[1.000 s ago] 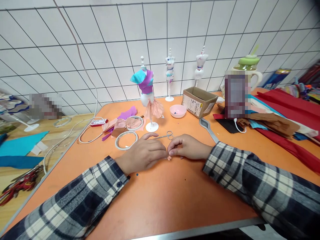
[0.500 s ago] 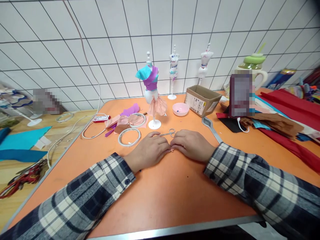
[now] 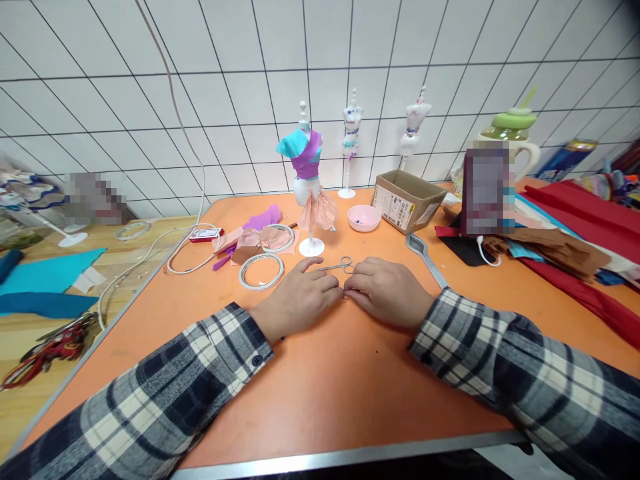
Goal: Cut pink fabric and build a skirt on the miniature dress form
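My left hand [image 3: 303, 297] and my right hand [image 3: 387, 293] rest low on the orange table [image 3: 330, 400], fingertips almost meeting. Both are closed in a pinch at a small scrap of pink paper or fabric [image 3: 345, 294], mostly hidden by the fingers. Just beyond them lie small metal scissors [image 3: 346, 264], their blades pointing left. Behind these stands a small white dress form [image 3: 303, 190] wrapped in turquoise and purple above, with gathered pink material [image 3: 319, 211] at its hips. A roll of white tape [image 3: 242, 277] lies beyond my left hand.
A second tape roll [image 3: 292, 235] sits on pink and purple scraps [image 3: 265, 217]. A pink bowl [image 3: 364, 219], a cardboard box [image 3: 400, 207] and two more dress forms stand at the back. At right are a phone [image 3: 483, 190] and red cloth [image 3: 585, 207]; red-handled scissors [image 3: 60, 343] lie left.
The view has shifted slightly. My fingertips have closed over the pink scrap, so less of it shows. Both hands stay in nearly the same place.
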`<action>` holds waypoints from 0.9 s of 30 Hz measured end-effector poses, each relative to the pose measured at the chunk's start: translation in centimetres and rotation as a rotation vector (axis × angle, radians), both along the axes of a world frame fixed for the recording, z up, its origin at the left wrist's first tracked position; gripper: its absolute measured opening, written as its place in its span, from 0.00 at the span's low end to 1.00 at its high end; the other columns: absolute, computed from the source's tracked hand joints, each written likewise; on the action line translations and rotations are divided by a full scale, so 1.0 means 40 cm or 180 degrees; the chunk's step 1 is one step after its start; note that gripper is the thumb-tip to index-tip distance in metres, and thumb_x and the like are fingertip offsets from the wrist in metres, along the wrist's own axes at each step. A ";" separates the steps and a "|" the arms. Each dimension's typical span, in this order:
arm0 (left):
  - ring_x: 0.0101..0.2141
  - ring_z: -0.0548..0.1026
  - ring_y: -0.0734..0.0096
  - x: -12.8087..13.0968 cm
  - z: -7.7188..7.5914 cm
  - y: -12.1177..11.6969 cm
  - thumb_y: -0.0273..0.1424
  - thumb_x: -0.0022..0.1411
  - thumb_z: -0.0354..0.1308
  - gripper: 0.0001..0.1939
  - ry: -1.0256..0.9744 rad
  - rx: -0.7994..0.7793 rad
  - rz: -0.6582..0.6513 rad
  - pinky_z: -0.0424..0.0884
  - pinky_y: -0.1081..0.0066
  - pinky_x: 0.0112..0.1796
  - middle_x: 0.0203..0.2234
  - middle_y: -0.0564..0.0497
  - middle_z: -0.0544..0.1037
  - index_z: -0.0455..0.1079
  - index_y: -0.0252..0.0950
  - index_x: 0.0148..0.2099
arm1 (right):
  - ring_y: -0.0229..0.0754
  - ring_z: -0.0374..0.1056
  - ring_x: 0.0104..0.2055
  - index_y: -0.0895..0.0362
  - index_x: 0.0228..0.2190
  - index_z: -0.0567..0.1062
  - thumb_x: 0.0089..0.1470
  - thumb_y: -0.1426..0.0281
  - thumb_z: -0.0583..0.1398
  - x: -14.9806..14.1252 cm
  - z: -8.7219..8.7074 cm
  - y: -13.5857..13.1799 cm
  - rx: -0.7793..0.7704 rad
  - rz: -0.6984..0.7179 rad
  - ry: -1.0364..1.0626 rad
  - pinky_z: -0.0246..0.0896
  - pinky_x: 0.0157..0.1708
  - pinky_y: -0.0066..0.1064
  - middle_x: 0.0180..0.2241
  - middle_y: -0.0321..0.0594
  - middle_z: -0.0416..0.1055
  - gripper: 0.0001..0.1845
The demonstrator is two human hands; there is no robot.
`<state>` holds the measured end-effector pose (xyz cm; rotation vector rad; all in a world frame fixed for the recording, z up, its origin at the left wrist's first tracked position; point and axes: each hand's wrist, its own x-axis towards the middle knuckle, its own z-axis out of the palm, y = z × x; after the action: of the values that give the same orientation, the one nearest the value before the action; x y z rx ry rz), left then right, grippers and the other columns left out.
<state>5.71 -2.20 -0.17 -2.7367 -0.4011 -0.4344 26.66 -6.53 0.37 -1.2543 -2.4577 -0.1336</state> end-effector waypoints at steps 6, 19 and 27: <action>0.32 0.74 0.72 -0.002 -0.001 0.000 0.25 0.69 0.49 0.13 -0.0074 0.0201 -0.0047 0.58 0.57 0.57 0.26 0.55 0.76 0.73 0.37 0.36 | 0.40 0.68 0.35 0.55 0.35 0.79 0.63 0.67 0.54 -0.004 -0.003 -0.007 0.0020 -0.0120 0.0466 0.51 0.29 0.32 0.33 0.40 0.75 0.13; 0.32 0.76 0.70 -0.018 0.022 -0.002 0.26 0.65 0.54 0.07 -0.0783 0.0366 0.0146 0.64 0.62 0.51 0.31 0.54 0.81 0.73 0.40 0.40 | 0.37 0.67 0.30 0.59 0.29 0.74 0.48 0.61 0.65 -0.021 -0.022 0.029 -0.2957 -0.0508 0.3455 0.64 0.20 0.24 0.28 0.38 0.70 0.14; 0.32 0.77 0.72 -0.015 0.026 -0.009 0.25 0.64 0.55 0.07 -0.0911 0.0225 0.0063 0.63 0.61 0.52 0.31 0.55 0.82 0.72 0.40 0.41 | 0.31 0.67 0.26 0.58 0.32 0.74 0.44 0.67 0.68 -0.016 -0.009 0.020 -0.4288 -0.0538 0.4466 0.62 0.15 0.18 0.34 0.38 0.72 0.13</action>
<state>5.10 -2.56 0.88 -2.6049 -0.4737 -0.8233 26.02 -5.74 0.00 -1.1518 -0.9569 1.8619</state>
